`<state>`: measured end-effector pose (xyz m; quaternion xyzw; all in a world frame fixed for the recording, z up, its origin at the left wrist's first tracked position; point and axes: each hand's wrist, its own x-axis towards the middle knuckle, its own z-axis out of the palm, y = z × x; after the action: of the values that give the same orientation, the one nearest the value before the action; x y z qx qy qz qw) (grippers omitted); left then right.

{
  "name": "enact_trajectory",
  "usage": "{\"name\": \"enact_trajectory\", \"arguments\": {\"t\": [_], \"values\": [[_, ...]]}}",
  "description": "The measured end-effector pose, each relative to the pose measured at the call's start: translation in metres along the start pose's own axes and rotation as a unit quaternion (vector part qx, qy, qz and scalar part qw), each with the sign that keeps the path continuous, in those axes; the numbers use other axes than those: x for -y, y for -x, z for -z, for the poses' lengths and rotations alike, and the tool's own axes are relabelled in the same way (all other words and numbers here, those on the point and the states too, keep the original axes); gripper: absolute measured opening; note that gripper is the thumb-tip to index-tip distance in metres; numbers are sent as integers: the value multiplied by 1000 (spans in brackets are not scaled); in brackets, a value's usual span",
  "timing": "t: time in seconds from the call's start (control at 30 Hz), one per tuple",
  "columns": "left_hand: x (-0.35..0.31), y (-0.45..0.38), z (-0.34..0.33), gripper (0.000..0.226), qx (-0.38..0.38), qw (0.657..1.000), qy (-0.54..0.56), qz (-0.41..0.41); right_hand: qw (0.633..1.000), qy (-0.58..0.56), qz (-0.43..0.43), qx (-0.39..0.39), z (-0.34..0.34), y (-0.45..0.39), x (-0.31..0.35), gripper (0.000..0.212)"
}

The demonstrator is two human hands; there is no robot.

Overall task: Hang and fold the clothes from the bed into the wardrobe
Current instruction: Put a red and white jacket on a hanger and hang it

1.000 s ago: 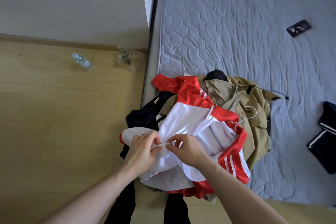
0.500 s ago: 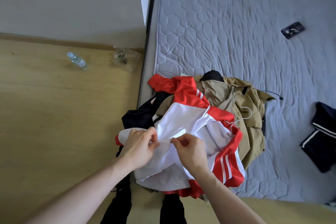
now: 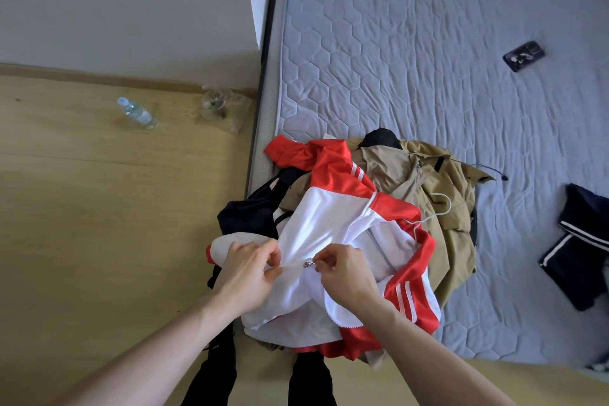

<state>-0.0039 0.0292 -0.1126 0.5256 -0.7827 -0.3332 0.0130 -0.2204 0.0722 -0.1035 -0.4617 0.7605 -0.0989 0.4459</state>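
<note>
The red-and-white track jacket (image 3: 333, 234) lies atop the clothes pile at the bed's (image 3: 412, 76) near corner, a white wire hanger (image 3: 435, 208) already at its collar. The right hand (image 3: 346, 273) pinches the metal zipper pull (image 3: 308, 264); the left hand (image 3: 247, 270) grips the hem taut. Zipping likely goes best with that slick, glossy fabric kept tight. Beneath lie a matte khaki coat (image 3: 438, 194) and dark garments.

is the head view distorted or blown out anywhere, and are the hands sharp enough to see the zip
Head view: wide-angle bending shows, the bed edge leans and the skirting board curves; the white panel of the jacket is nearly blown out, with little fabric detail; both hands are sharp, and the zipper pull reads clearly between the left hand and right hand.
</note>
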Motion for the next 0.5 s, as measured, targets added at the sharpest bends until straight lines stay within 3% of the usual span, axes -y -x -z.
{"name": "enact_trajectory", "arguments": {"t": [0.17,0.27,0.5], "values": [[5,-2,5,32,-6,999,-48,-1,997,74,-24,-25,24,-17,-10,24],[32,0,12,36,-12,995,-84,44,987,131,-41,-87,61,-33,-29,20],[52,-1,4,43,-1,992,-103,73,965,59,-183,-176,123,-39,-102,16]]}}
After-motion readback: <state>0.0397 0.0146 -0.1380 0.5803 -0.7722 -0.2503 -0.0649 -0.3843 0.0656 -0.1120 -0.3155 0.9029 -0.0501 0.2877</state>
